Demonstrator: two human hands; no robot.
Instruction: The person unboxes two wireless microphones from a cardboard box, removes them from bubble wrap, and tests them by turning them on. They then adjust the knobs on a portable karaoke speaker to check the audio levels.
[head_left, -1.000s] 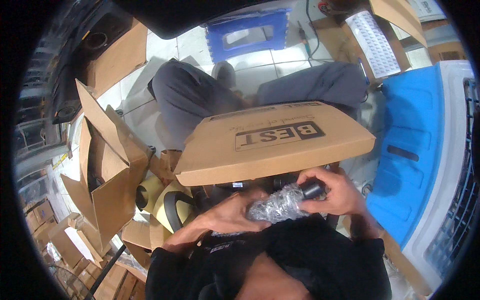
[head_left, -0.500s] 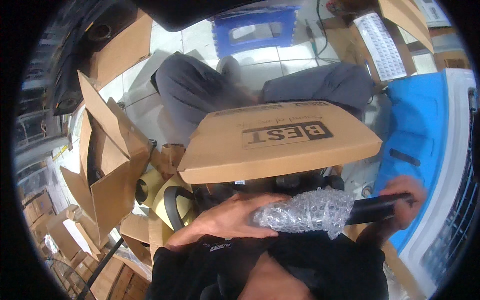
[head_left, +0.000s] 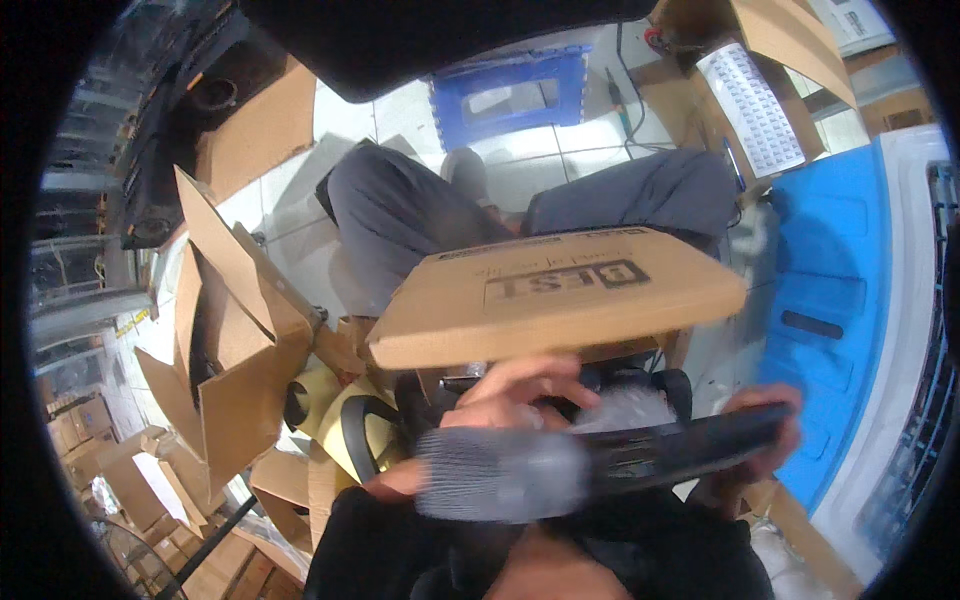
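Observation:
My right hand (head_left: 765, 425) grips the black handle end of what looks like a handheld microphone (head_left: 650, 458). Its grey, mesh-like head lies to the left, close in front of my chest and blurred by motion. Just beyond it, my left hand (head_left: 520, 390) has its fingers curled at a clump of clear bubble wrap (head_left: 630, 408), which lies behind the handle. The microphone hides part of my left palm and wrist. Past both hands a flat brown cardboard box (head_left: 570, 295) rests before my legs.
An open carton (head_left: 235, 400) stands at my left, beside yellow tape rolls (head_left: 345, 420). A blue plastic panel (head_left: 825, 280) lies at my right. Ahead are a blue step stool (head_left: 510, 95) and a printed label sheet (head_left: 752, 110). A dark shape covers the top of the view.
The bubble wrap has come off the microphone's left end, baring the grey head. My left hand has shifted from around the wrapped end to the far side. The microphone has swung slightly leftward.

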